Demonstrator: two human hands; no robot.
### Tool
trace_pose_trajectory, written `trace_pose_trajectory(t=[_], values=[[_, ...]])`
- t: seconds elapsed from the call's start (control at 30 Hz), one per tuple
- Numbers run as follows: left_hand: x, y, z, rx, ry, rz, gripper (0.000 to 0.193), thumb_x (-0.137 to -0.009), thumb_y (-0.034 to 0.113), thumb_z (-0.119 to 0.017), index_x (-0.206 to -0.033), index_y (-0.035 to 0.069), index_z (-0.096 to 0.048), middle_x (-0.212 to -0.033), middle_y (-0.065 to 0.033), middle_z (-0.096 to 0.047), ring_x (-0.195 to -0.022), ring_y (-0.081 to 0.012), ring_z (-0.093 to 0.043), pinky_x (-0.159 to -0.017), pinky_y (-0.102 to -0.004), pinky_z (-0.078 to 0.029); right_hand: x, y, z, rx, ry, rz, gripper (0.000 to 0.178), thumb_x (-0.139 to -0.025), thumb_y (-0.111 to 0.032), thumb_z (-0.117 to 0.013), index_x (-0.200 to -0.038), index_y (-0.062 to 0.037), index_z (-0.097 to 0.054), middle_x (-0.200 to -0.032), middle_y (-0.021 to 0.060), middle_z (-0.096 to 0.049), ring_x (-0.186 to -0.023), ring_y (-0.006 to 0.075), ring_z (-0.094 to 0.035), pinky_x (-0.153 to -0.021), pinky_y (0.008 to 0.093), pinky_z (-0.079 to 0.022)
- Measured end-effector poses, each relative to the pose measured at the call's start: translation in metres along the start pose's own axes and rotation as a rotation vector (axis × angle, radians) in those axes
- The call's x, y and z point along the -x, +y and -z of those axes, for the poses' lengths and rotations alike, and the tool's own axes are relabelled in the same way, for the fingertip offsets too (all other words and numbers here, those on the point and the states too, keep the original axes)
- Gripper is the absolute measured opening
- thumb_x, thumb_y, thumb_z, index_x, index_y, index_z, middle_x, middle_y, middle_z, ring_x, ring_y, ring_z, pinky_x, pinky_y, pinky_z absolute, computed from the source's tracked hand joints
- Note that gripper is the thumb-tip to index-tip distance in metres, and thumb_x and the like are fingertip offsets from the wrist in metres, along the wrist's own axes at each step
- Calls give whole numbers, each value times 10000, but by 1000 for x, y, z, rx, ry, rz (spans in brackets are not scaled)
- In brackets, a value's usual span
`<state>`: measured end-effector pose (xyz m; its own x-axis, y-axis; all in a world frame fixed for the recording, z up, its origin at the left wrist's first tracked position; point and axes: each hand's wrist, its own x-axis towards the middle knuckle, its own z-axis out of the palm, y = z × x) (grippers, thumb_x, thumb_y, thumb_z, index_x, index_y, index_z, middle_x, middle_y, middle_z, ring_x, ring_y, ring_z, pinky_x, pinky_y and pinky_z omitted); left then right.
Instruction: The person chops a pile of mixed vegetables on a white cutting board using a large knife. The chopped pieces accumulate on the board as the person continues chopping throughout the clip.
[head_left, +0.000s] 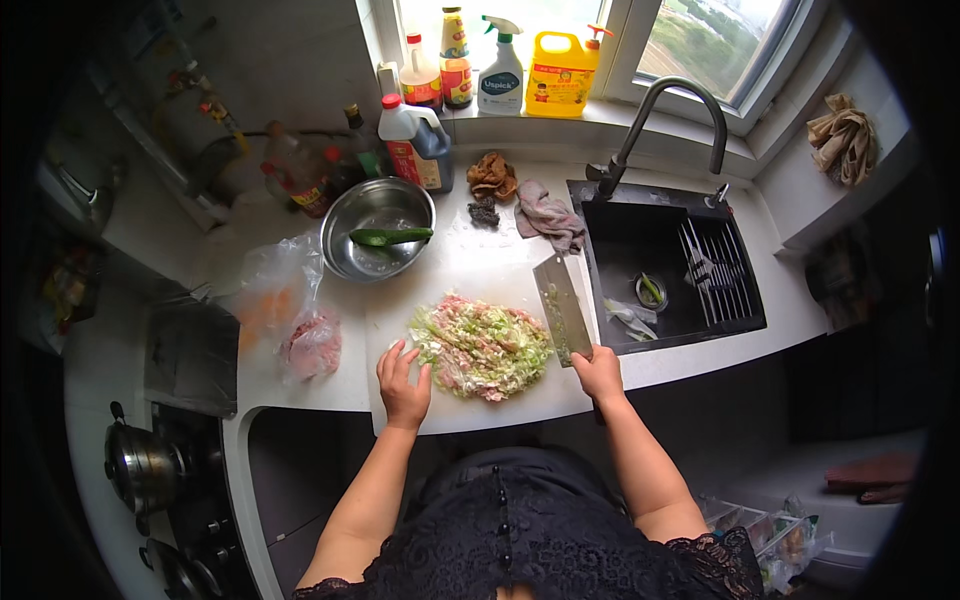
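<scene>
A loose mound of chopped pale-green vegetable and pink minced meat point(482, 345) spreads over the white cutting board point(455, 412). My right hand point(598, 374) grips a cleaver point(562, 310) by its handle, the broad blade pointing away from me along the board's right side. Bits of green cling to the blade. At the mound's left edge, my left hand point(403, 385) rests with fingers apart and holds nothing. Further left stands a clear plastic bag point(312, 345) with pink meat in it. Behind the board, a steel bowl point(340, 225) contains a green cucumber-like vegetable point(390, 237).
At right is a black sink point(625, 265) with a drain rack and a tall faucet point(722, 150). Behind the board lie a cloth point(548, 215) and a dark scrubber point(484, 212). Bottles, including a large jug point(415, 145), line the back. A pot point(140, 460) stands at far left.
</scene>
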<state>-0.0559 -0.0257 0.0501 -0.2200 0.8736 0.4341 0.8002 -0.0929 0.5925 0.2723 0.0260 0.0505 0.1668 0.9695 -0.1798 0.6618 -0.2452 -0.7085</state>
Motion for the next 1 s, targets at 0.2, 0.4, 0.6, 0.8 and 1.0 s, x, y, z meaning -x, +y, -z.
trace_pose_trajectory(t=[0.2,0.4,0.6,0.8,1.0], values=[[27,14,0,106,-104,-50,327,-687,42,-695,-1003,69,-614,-1116,-139,-569,-1046,-337,-514,-908,-420,-423,5,24,-7,-6,-42,-180,282,-744,-226,-587,-887,2,-671,-816,217,-662,-801,372,-644,-752,420,-501],[42,19,-1,205,-161,-57,324,-690,33,-688,-1001,86,-613,-1069,-121,-581,-997,-316,-543,-863,-400,-454,13,-8,-34,-10,-80,-207,258,-762,-213,-562,-862,3,-662,-818,239,-647,-823,398,-625,-748,450,-492],[44,21,6,234,-183,-54,316,-694,48,-693,-999,82,-617,-1084,-118,-576,-1005,-308,-550,-854,-391,-470,22,-67,-51,260,-64,-20,211,-804,-202,-548,-867,-12,-614,-839,222,-648,-812,417,-616,-741,499,-486],[45,20,6,250,-190,-36,296,-696,59,-694,-985,73,-629,-1106,-126,-567,-987,-310,-553,-843,-386,-475,32,-97,-57,403,-125,261,147,-789,-166,-558,-861,-42,-590,-844,198,-641,-802,382,-627,-719,480,-499],[46,18,5,251,-192,-7,275,-697,56,-695,-966,71,-641,-1104,-128,-568,-980,-309,-553,-834,-383,-477,23,-105,-50,423,-194,373,137,-803,-192,-556,-883,-87,-595,-857,164,-642,-780,368,-629,-699,469,-503]])
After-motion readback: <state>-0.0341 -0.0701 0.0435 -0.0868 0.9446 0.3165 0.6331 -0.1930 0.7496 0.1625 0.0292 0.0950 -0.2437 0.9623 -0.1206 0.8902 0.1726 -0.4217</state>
